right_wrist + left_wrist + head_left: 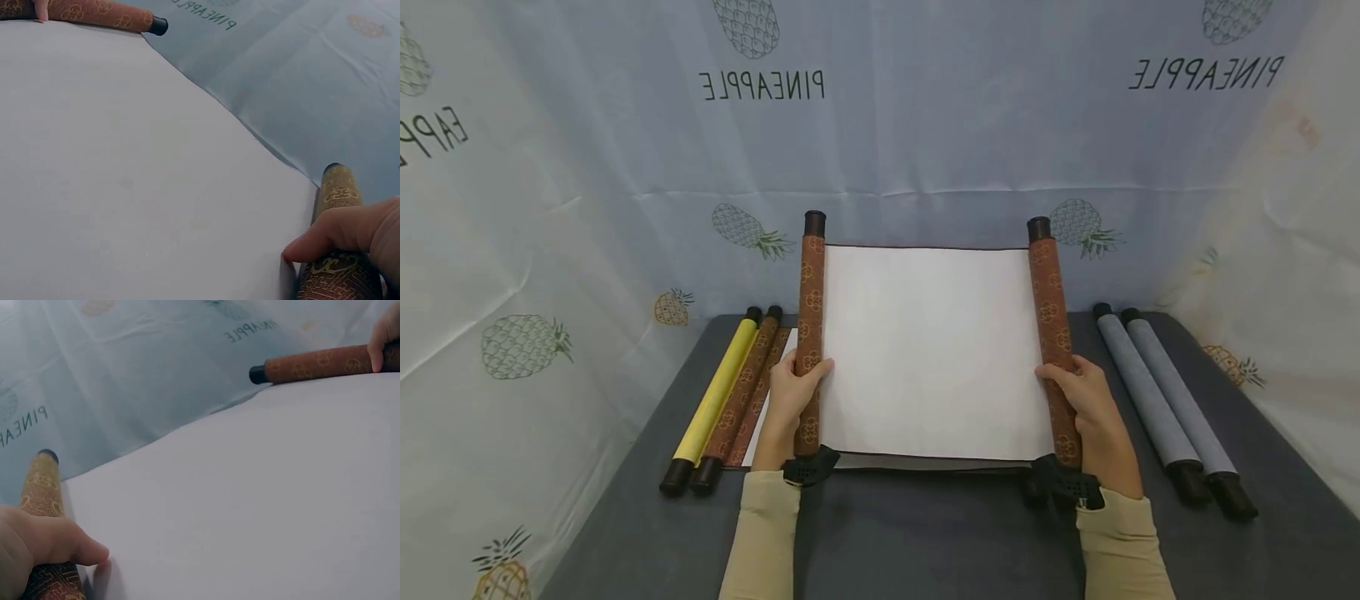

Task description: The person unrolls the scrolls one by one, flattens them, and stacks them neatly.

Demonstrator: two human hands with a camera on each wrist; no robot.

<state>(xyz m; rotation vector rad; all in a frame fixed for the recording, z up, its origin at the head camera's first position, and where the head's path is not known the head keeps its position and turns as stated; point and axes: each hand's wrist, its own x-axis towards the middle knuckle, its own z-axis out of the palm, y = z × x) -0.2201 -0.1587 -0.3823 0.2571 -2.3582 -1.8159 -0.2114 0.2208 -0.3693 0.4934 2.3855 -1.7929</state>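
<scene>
I have the scroll [934, 350] spread flat on the counter [925, 533]. My left hand [790, 400] curls around its left roller [810, 333], thumb over onto the white sheet, and my right hand [1093, 412] grips the right roller [1054, 342] the same way, probably to keep the paper taut. Spare rolled scrolls [1165, 392] lie outside each hand.

The open paper scroll [932, 350] shows a plain white sheet between two reddish-brown fabric rollers [810, 333] patterned with gold floral medallions and capped in black. Beside it lie a bright yellow rolled scroll [715, 396], another brown medallion-patterned rolled scroll [741, 396] and two grey-blue rolled scrolls [1165, 392]. The tabletop [925, 542] is dark grey; the pale blue backdrop cloth [925, 142] carries pineapple prints.
</scene>
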